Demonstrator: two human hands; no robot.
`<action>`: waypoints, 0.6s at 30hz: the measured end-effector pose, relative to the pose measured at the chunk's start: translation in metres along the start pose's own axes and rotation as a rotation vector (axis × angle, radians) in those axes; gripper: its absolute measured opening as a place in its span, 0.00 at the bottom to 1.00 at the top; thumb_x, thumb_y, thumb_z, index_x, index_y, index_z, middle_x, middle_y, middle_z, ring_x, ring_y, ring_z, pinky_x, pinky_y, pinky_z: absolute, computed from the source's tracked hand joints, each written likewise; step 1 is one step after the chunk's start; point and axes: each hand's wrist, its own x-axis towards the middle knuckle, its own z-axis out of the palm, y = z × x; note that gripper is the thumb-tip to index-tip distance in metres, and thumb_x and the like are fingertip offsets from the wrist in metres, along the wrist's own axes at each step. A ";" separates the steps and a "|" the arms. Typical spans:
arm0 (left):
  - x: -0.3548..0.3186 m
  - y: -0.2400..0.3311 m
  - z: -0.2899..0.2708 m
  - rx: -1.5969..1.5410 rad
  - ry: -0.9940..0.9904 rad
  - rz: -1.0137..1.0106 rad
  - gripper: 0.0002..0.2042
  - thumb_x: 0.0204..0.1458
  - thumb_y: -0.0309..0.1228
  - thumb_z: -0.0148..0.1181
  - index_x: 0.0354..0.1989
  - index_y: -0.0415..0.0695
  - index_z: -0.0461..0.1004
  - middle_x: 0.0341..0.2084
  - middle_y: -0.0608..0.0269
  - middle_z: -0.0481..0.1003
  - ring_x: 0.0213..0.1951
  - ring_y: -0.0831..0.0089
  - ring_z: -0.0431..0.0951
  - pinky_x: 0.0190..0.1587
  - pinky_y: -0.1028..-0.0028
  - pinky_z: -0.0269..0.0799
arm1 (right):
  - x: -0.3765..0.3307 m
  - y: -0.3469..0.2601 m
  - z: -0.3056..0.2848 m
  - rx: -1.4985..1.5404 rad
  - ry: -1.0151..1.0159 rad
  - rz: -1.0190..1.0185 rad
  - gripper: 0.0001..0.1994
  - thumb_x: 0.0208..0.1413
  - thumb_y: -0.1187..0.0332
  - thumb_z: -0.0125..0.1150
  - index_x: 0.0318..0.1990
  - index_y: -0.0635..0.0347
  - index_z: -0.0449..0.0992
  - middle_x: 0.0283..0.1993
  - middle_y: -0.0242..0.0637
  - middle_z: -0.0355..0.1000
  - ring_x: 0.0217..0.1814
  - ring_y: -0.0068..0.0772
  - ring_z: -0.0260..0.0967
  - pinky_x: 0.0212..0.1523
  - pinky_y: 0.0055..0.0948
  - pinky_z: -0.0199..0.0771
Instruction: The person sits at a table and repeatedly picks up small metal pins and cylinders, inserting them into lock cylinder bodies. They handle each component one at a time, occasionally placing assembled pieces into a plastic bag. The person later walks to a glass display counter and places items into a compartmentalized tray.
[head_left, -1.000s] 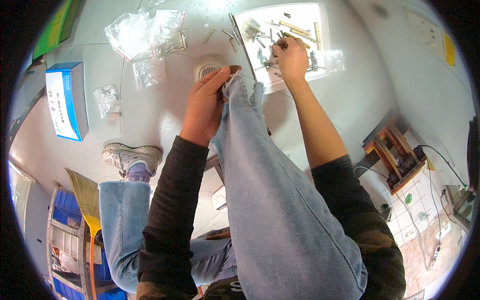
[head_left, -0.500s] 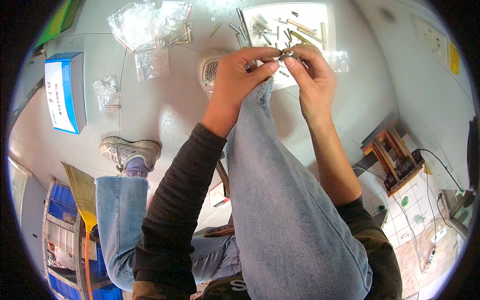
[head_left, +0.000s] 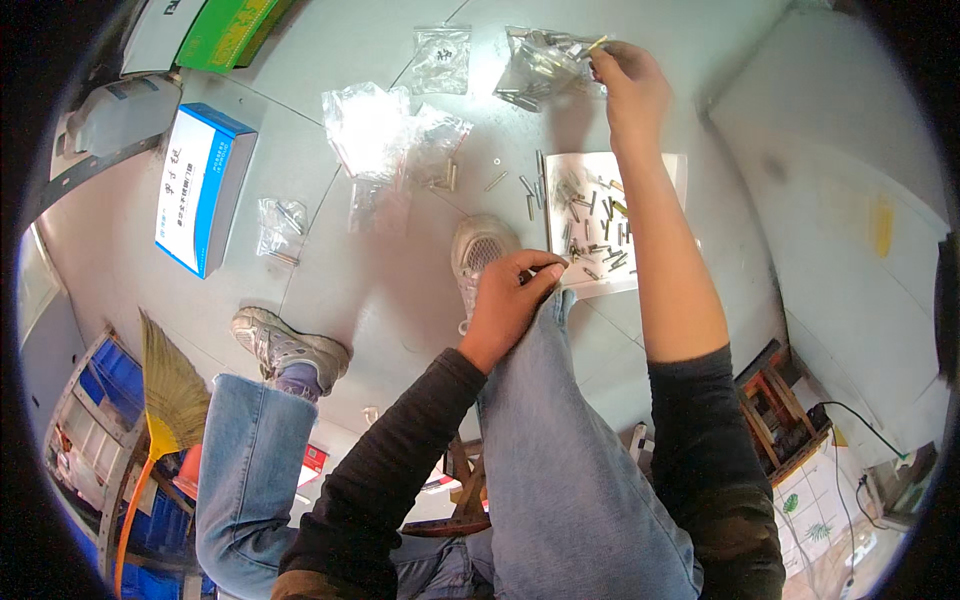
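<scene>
My right hand (head_left: 636, 95) reaches far forward to a clear plastic bag (head_left: 545, 70) full of small metal pins. Between its thumb and fingers is a small brass-coloured pin (head_left: 598, 44), at the bag's right end. My left hand (head_left: 508, 305) rests by my raised knee with thumb and forefinger pressed together; what they hold, if anything, I cannot make out. Beyond it lies a white tray (head_left: 575, 165) with many loose metal pins (head_left: 605, 225) scattered on it, partly covered by my right forearm.
Clear plastic bags (head_left: 365, 130) and another clear bag (head_left: 442, 62) lie on the grey floor, left of the pin bag. Further left are a small bag of pins (head_left: 283, 222) and a blue-and-white box (head_left: 200, 190). A broom (head_left: 170, 390) leans by a shelf on the left.
My right hand has left my left hand and reached forward to the bag of pins. My left hand stays near the knee, fingers still pinched. The view has shifted, showing more floor ahead.
</scene>
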 end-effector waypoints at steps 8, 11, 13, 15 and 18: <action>0.003 -0.009 0.000 -0.023 0.001 -0.004 0.09 0.49 0.29 0.55 0.34 0.34 0.75 0.24 0.61 0.75 0.24 0.80 0.70 0.30 0.79 0.66 | 0.024 0.023 0.019 -0.268 -0.131 -0.061 0.13 0.44 0.67 0.63 0.35 0.68 0.76 0.27 0.35 0.73 0.28 0.21 0.67 0.29 0.19 0.66; 0.001 -0.010 -0.002 0.000 -0.001 0.006 0.09 0.50 0.29 0.54 0.34 0.35 0.74 0.25 0.63 0.75 0.26 0.80 0.70 0.32 0.79 0.66 | 0.030 0.026 0.020 -0.125 -0.090 -0.027 0.13 0.43 0.67 0.63 0.35 0.67 0.76 0.27 0.35 0.73 0.26 0.20 0.66 0.27 0.18 0.65; 0.000 -0.010 -0.003 0.040 -0.013 -0.011 0.10 0.51 0.30 0.53 0.35 0.36 0.75 0.27 0.67 0.74 0.30 0.82 0.70 0.35 0.80 0.67 | 0.032 0.028 0.021 -0.131 -0.115 -0.063 0.13 0.43 0.66 0.63 0.34 0.66 0.76 0.26 0.35 0.73 0.26 0.20 0.66 0.27 0.18 0.65; 0.000 -0.009 -0.004 0.029 -0.023 -0.031 0.10 0.51 0.30 0.54 0.35 0.36 0.75 0.27 0.66 0.74 0.29 0.82 0.70 0.35 0.80 0.67 | 0.030 0.031 0.021 -0.148 -0.124 -0.055 0.12 0.42 0.66 0.63 0.33 0.64 0.77 0.26 0.35 0.73 0.26 0.23 0.67 0.29 0.21 0.66; 0.000 -0.008 -0.005 0.027 -0.020 -0.059 0.10 0.51 0.31 0.54 0.35 0.36 0.75 0.27 0.66 0.74 0.29 0.82 0.69 0.35 0.79 0.67 | 0.023 0.037 0.022 -0.200 -0.123 -0.038 0.11 0.41 0.65 0.63 0.32 0.61 0.77 0.26 0.37 0.72 0.27 0.29 0.68 0.32 0.26 0.68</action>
